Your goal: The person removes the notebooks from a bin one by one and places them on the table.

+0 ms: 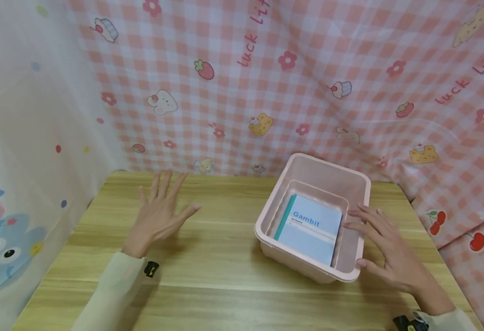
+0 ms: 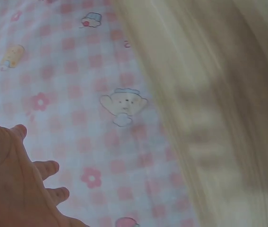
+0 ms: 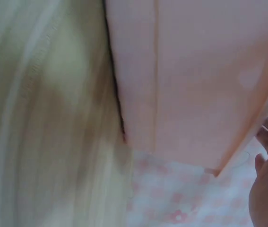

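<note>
A pale pink plastic bin stands on the right half of the wooden table. Inside it lies a light blue notebook with a teal spine and "Gambit" printed on its cover. My right hand is at the bin's right side, fingers extended over the rim and thumb close by the near right corner. From the right wrist, the bin's outer wall fills much of the view, fingertips right at its rim. Away to the left, my left hand hovers over the table with fingers spread, holding nothing.
The wooden table runs back to a pink checked cloth hanging behind it. A white printed curtain hangs on the left, and more checked cloth hangs on the right.
</note>
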